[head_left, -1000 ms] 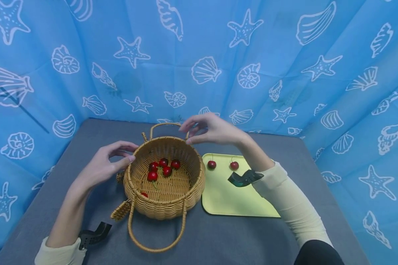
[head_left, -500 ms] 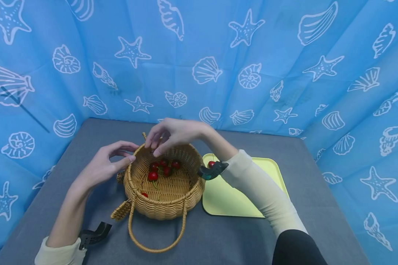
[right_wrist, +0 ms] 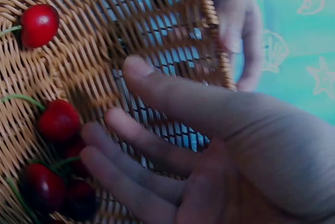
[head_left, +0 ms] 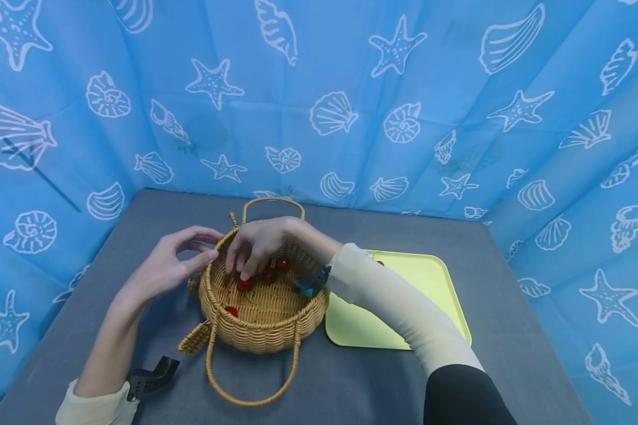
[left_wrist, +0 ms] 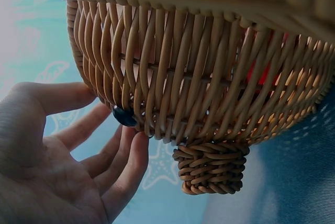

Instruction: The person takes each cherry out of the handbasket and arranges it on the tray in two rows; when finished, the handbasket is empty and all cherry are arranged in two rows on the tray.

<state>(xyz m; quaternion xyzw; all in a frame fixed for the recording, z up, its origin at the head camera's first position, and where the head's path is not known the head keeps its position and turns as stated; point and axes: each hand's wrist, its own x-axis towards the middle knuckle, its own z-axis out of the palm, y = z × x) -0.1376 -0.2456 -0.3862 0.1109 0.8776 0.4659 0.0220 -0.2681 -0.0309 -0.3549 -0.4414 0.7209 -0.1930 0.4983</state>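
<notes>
A round wicker basket [head_left: 260, 336] stands on the table with several red cherries [head_left: 246, 284] in it. My left hand [head_left: 170, 260] rests against the basket's outer left side, its thumb at the rim; in the left wrist view its fingers [left_wrist: 128, 169] touch the weave near a black bead [left_wrist: 124, 115]. Inside the basket, above the cherries, is my right hand [head_left: 266, 239]. The right wrist view shows its fingers [right_wrist: 152, 143] loosely spread and holding nothing, close to the stemmed cherries [right_wrist: 59, 121].
To the right lies a yellow tray [head_left: 430, 277], partly covered by the right sleeve [head_left: 393, 301]; a cherry [head_left: 380, 262] peeks out behind it. One wicker handle [head_left: 252, 403] lies toward the front, another [head_left: 273, 199] stands at the back. A blue shell-patterned curtain [head_left: 298, 77] encloses the table.
My right hand has moved left from the basket's back right rim and lowered inside. Its sleeve now covers more of the tray. The left hand has stayed at the rim.
</notes>
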